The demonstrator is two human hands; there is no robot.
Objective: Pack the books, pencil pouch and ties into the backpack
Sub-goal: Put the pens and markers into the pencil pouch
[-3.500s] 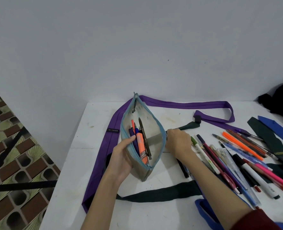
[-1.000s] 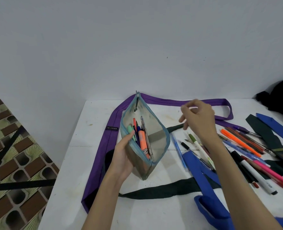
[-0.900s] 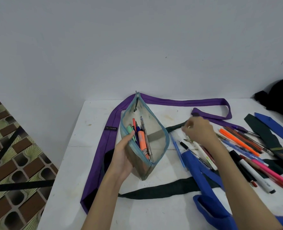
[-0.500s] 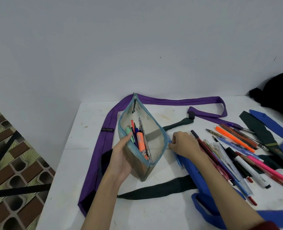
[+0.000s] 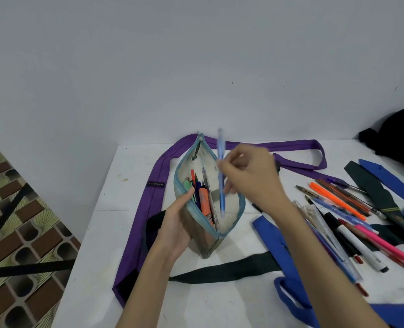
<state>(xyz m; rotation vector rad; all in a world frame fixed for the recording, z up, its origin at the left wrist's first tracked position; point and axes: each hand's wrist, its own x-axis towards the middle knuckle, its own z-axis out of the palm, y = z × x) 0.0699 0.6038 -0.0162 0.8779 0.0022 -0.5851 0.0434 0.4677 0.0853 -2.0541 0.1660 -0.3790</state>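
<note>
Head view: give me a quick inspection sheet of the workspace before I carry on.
Surface: white table, scuffed, against a pale wall.
Job's things: pencil pouch unzipped, several pens inside; purple tie, dark green tie and blue tie spread loose on the table; a black bag, likely the backpack, at far right; no books seen.
Clutter: loose pens and markers heaped right of the pouch.
Hands: left hand holds the pouch's near rim open; right hand holds a blue pen, tip down into the opening.
Cables: nothing seen.
Surroundings: patterned tile floor at left.
</note>
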